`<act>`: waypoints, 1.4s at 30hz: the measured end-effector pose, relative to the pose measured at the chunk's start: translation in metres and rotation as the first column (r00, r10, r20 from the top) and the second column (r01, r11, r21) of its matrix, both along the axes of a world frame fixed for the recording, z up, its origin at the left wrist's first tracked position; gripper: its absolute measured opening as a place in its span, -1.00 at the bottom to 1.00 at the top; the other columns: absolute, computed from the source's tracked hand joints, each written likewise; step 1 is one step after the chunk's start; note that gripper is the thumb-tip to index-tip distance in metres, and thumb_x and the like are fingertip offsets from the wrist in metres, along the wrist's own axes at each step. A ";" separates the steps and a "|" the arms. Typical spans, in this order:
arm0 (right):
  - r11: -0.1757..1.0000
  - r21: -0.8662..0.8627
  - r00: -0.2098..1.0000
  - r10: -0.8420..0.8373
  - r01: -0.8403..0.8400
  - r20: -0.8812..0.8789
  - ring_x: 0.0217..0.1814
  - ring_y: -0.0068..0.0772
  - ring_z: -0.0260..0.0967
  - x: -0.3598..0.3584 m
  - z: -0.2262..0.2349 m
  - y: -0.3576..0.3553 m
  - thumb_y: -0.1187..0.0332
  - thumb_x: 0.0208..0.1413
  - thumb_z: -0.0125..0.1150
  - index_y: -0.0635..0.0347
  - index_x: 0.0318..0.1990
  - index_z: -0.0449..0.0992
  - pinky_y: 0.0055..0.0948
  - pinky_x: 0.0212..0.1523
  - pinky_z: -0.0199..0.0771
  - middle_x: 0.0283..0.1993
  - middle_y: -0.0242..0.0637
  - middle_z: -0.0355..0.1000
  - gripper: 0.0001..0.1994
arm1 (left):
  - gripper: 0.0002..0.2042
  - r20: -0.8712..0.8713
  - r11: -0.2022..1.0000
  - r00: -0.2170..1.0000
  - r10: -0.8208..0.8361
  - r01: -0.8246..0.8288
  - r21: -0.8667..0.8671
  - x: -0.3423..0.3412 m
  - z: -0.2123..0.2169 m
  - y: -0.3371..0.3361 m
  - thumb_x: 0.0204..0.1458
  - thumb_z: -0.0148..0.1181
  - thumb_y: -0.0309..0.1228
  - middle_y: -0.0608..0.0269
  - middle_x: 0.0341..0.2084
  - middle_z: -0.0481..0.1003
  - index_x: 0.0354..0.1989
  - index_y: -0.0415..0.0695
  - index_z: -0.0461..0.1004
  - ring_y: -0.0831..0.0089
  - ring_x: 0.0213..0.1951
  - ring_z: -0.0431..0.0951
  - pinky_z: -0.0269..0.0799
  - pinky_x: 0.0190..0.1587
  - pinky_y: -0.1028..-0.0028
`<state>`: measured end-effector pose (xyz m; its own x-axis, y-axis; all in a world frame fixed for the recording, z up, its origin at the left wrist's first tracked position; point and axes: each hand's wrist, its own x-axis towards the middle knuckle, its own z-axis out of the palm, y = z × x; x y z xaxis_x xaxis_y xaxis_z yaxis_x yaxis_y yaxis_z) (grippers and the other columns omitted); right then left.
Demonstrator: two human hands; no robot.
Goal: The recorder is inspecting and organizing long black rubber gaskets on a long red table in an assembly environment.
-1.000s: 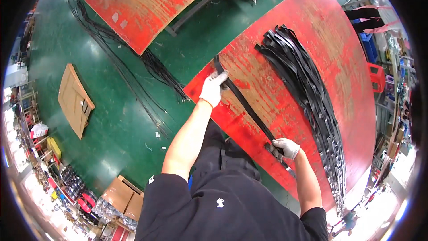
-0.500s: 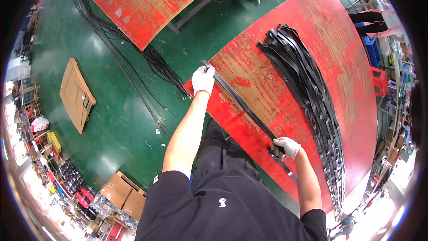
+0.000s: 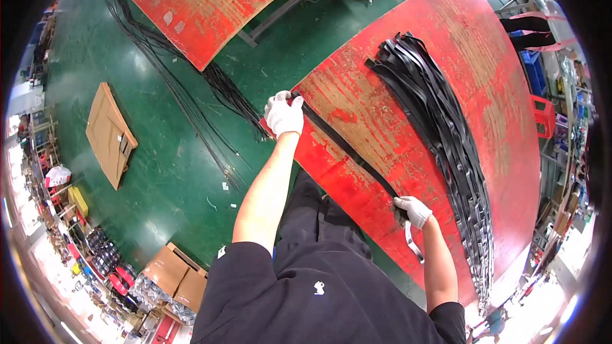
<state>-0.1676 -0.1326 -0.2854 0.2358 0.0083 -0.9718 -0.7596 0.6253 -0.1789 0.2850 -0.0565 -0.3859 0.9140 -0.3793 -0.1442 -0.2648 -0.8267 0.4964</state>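
A long, flat black strip (image 3: 347,153) is gripped taut by the gloved left hand (image 3: 284,113) and right hand (image 3: 413,210), both closed on its ends. It is laid over a scuffed red table (image 3: 382,108). The left end has been shifted toward the table's edge.

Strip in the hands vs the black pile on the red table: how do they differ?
The strip is single and pulled straight between the left hand and right hand; the pile is many strips heaped and overlapping. The strip lies near the front edge of the table; the pile lies farther from the person, toward the table's far side, untouched. Both are black, long and flat.
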 end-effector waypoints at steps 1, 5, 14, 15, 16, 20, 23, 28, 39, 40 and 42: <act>1.000 -0.012 1.000 -0.010 0.010 0.000 -0.58 -0.42 0.44 0.001 -0.002 -0.001 0.08 0.48 0.08 0.20 -0.25 0.57 -0.38 -0.51 0.45 -0.50 -0.31 0.52 -0.62 | -0.71 -0.029 1.000 0.999 0.016 -0.016 0.010 0.001 -0.001 -0.001 0.06 0.46 -0.09 0.22 -0.18 0.60 -0.16 0.04 0.66 0.12 0.06 0.55 0.46 0.16 0.17; 0.996 -0.084 0.999 -0.034 0.034 0.002 -0.62 -0.42 0.41 0.004 -0.014 0.005 0.09 0.48 0.06 0.19 -0.24 0.54 -0.36 -0.56 0.45 -0.51 -0.31 0.50 -0.64 | -0.77 -0.085 0.995 0.992 0.095 -0.093 0.033 0.004 -0.003 -0.007 0.10 0.41 -0.09 0.24 -0.12 0.59 -0.22 0.08 0.66 0.13 0.06 0.54 0.43 0.17 0.15; 0.993 -0.116 0.999 -0.033 0.030 -0.025 -0.61 -0.43 0.42 0.002 -0.032 0.001 0.12 0.47 0.09 0.22 -0.18 0.58 -0.39 -0.56 0.47 -0.49 -0.30 0.51 -0.66 | -0.81 0.058 0.960 0.960 0.275 -0.271 -0.077 0.002 -0.006 -0.016 0.12 0.39 -0.12 0.27 -0.05 0.61 -0.16 0.14 0.67 0.13 0.18 0.47 0.36 0.25 0.13; 0.991 -0.129 0.999 -0.036 0.030 -0.038 -0.61 -0.43 0.42 0.001 -0.032 0.000 0.12 0.47 0.09 0.22 -0.19 0.58 -0.39 -0.56 0.48 -0.48 -0.30 0.51 -0.66 | -0.79 0.033 0.979 0.979 0.201 -0.199 -0.041 0.003 -0.006 -0.014 0.12 0.39 -0.11 0.30 -0.03 0.61 -0.13 0.16 0.67 0.14 0.21 0.45 0.34 0.26 0.13; 0.990 -0.140 0.998 -0.043 0.036 -0.049 -0.61 -0.44 0.42 0.002 -0.029 0.000 0.12 0.47 0.09 0.23 -0.19 0.58 -0.39 -0.56 0.48 -0.48 -0.30 0.52 -0.66 | -0.77 0.006 0.993 0.993 0.121 -0.121 -0.006 0.006 -0.005 -0.010 0.12 0.39 -0.10 0.32 -0.01 0.61 -0.10 0.18 0.67 0.14 0.23 0.43 0.33 0.27 0.12; 0.985 -0.157 0.992 -0.090 0.075 -0.088 -0.52 -0.51 0.39 0.006 -0.018 0.002 0.15 0.46 0.13 0.21 -0.20 0.61 -0.41 -0.50 0.39 -0.47 -0.37 0.51 -0.69 | -0.70 -0.031 0.992 0.998 -0.049 0.052 0.119 0.015 0.003 -0.007 0.12 0.31 0.02 0.33 0.02 0.67 -0.05 0.25 0.72 0.13 0.18 0.53 0.37 0.28 0.15; 0.972 -0.203 0.985 0.087 -0.117 -0.148 -0.51 -0.53 0.38 0.007 -0.016 -0.005 0.07 0.42 0.13 0.14 -0.18 0.62 -0.40 -0.49 0.38 -0.44 -0.41 0.51 -0.67 | -0.69 -0.013 0.987 0.992 -0.122 0.123 0.102 0.022 0.008 -0.004 0.13 0.27 0.01 0.23 -0.08 0.71 -0.07 0.21 0.75 0.12 -0.01 0.70 0.56 0.11 0.15; 0.673 -0.648 0.933 0.290 -0.356 -0.212 -0.03 -0.09 0.59 -0.018 -0.003 -0.007 -0.02 0.30 0.16 0.13 0.03 0.64 -0.18 0.02 0.56 -0.08 -0.11 0.63 -0.58 | -0.68 -0.199 0.986 0.966 -0.165 0.158 -0.051 0.033 0.003 -0.007 0.18 0.32 -0.14 0.11 -0.06 0.71 -0.02 -0.07 0.72 0.15 0.03 0.69 0.53 0.12 0.26; 0.522 -0.842 0.778 -0.472 -0.133 -0.415 0.15 0.20 0.51 -0.160 0.036 0.190 0.05 0.30 0.08 0.17 -0.03 0.63 0.03 0.17 0.52 0.01 0.06 0.60 -0.61 | -0.64 -0.162 0.821 0.824 -0.542 0.561 0.108 0.026 0.026 -0.021 0.28 0.11 -0.20 -0.01 -0.18 0.71 -0.17 -0.28 0.69 0.12 -0.22 0.67 0.56 -0.07 0.19; 0.477 -0.878 0.778 -0.534 -0.045 -0.330 0.14 0.21 0.52 -0.170 0.028 0.227 0.01 0.29 0.08 0.13 -0.01 0.64 0.03 0.18 0.52 0.00 0.06 0.61 -0.58 | -0.66 -0.196 0.875 0.852 -0.485 0.471 -0.117 0.051 -0.018 -0.011 0.29 0.09 -0.23 0.01 -0.18 0.72 -0.18 -0.27 0.68 0.14 -0.25 0.64 0.55 -0.10 0.20; 0.602 -0.798 0.756 -0.510 -0.028 -0.411 0.20 0.20 0.50 -0.182 -0.002 0.305 -0.04 0.32 0.03 0.15 0.09 0.63 0.02 0.23 0.49 0.09 0.08 0.60 -0.51 | -0.57 -0.027 0.702 0.757 -0.653 0.618 0.354 0.067 -0.030 -0.017 0.36 0.02 -0.09 0.07 0.00 0.69 -0.01 -0.18 0.68 0.17 0.02 0.69 0.57 0.06 0.23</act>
